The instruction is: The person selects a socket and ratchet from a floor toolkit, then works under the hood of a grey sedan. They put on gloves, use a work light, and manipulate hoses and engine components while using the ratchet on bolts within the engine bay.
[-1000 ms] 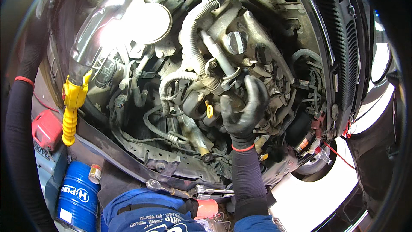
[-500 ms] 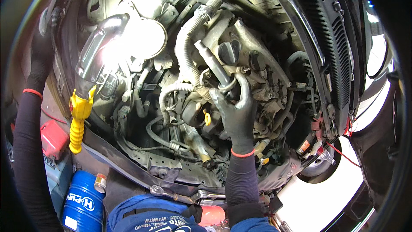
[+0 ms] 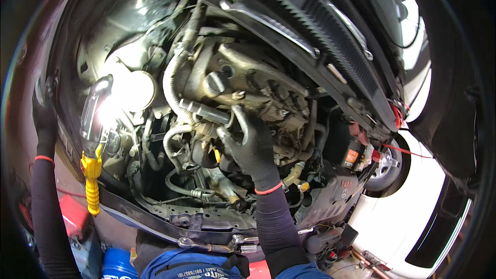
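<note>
My right hand (image 3: 250, 147), in a dark glove with a red cuff, is closed around one end of a grey tube-shaped part (image 3: 206, 112). Its narrower tip points left over the engine (image 3: 243, 75). Thumb and forefinger curl about its near end, above the yellow dipstick loop (image 3: 217, 155). A ribbed hose (image 3: 171, 80) runs just beyond the tip. At the far left, my left hand (image 3: 44, 116), gloved alike, lies stretched along the car's fender edge, holding nothing that I can see; its fingers are dim.
A lit work lamp with a yellow handle (image 3: 92, 181) hangs at the left of the engine bay. Wrenches (image 3: 268, 23) lie along the far cowl. A ratchet (image 3: 199, 245) rests on the front edge. A blue drum (image 3: 118, 264) stands below left, a white car (image 3: 398, 217) at right.
The view has turned, and the engine now appears rotated and farther left. My right hand has tipped the tube from steep to nearly level. My left hand stays along the fender.
</note>
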`<state>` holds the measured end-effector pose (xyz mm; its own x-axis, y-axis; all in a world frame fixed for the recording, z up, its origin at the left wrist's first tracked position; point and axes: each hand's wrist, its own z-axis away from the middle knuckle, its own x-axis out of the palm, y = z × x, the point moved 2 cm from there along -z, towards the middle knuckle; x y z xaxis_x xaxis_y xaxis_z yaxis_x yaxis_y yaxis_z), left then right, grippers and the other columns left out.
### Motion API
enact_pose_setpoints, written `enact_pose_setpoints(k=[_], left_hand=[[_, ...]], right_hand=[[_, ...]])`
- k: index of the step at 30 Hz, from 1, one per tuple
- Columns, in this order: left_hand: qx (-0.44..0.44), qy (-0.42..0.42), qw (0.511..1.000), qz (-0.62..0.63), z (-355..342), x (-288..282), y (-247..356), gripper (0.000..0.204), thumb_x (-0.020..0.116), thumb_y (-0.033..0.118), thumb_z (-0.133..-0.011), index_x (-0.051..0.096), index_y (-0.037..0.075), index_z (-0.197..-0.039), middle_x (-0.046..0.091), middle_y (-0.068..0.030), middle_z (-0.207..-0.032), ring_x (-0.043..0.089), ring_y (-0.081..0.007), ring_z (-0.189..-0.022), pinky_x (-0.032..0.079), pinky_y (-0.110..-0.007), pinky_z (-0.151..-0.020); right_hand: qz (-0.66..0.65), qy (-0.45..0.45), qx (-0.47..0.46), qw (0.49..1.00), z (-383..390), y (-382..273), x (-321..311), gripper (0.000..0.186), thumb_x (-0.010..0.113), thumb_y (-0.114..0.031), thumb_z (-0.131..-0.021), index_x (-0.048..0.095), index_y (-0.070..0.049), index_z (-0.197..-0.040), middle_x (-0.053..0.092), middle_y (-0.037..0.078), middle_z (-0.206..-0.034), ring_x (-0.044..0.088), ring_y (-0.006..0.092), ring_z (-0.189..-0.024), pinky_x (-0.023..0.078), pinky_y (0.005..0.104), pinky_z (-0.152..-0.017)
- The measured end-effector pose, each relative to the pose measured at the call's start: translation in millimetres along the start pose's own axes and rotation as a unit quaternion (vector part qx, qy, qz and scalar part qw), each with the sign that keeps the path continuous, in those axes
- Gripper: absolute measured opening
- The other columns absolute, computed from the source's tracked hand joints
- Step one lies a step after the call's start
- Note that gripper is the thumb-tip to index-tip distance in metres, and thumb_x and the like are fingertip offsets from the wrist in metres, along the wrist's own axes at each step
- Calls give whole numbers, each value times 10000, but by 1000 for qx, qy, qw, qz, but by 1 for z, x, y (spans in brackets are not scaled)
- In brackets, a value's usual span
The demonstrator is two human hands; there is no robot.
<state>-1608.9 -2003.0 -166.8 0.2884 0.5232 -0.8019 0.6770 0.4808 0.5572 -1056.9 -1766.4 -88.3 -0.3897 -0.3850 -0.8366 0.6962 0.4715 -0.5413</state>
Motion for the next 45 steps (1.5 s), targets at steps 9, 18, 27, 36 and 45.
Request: enact_pose_setpoints(k=[9, 18, 27, 36, 45], left_hand=[[-34, 23, 999, -4, -5, 2, 25, 629, 563, 386, -1067, 437, -35, -1517, 563, -202, -1464, 535, -288, -1350, 394, -397, -1135], [-15, 82, 988, -130, -5, 17, 19, 745, 545, 509, -1042, 432, -71, -1495, 505, -323, -1470, 484, -449, -1377, 396, -474, -1140], [-88, 81, 986, -114, -8, 11, 56, 762, 576, 610, -969, 508, 32, -1461, 581, -260, -1411, 543, -441, -1322, 452, -519, -1078], [-28, -125, 977, 173, -30, -26, 83, 680, 634, 497, -990, 528, 2, -1444, 572, -265, -1415, 562, -406, -1289, 434, -501, -1079], [317, -142, 912, 217, 275, -48, 292, 492, 784, 165, -874, 594, 23, -1304, 634, -195, -1262, 589, -359, -1202, 457, -448, -1047]], right_hand=[[-33, 156, 51, 986, 63, -3, -61, 473, 788, -210, -873, 646, -13, -1279, 692, 190, -1167, 659, 349, -1081, 512, 441, -961], [44, 310, -18, 949, 48, -27, -142, 316, 739, -153, -903, 649, -47, -1186, 665, 145, -1148, 627, 353, -1060, 488, 456, -949], [120, 292, -40, 948, 130, -59, -177, 313, 727, -134, -914, 682, -41, -1210, 683, 160, -1173, 629, 380, -1110, 497, 472, -965], [93, 146, 206, 963, 393, -17, -85, 161, 680, -129, -875, 676, -46, -1013, 690, 173, -1013, 664, 378, -989, 519, 465, -894], [70, 177, 212, 959, 478, 28, -12, 191, 676, -181, -858, 648, -80, -1017, 642, 143, -960, 637, 371, -947, 508, 492, -840]])
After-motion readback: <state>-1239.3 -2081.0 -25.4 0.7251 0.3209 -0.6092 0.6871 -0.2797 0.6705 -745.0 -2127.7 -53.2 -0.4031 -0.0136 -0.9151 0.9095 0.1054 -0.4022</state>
